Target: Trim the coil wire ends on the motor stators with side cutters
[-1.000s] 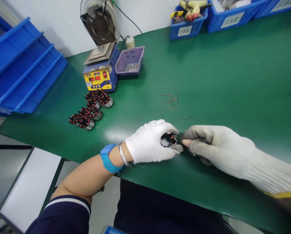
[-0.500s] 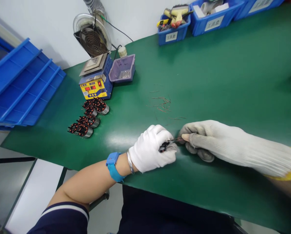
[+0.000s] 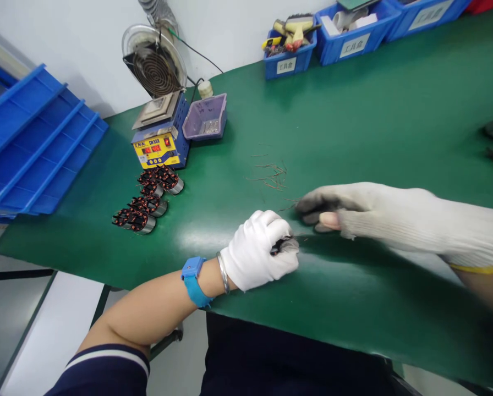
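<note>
The yellow front panel [image 3: 155,153] of a blue box-shaped metal machine [image 3: 183,132] carries a "CM" model mark; its figures are hard to read. White paper labels [image 3: 286,66] on the blue plastic bins [image 3: 305,59] seem to read 工具盒. Over the green counter [image 3: 378,132], the white-gloved left hand [image 3: 257,253] has its grip clamped round a black part with copper-coloured bits [image 3: 276,247], mostly hidden. Just beside it is the off-white-knit-gloved right hand [image 3: 357,209], blurred; I can't tell whether its grip is closed.
</note>
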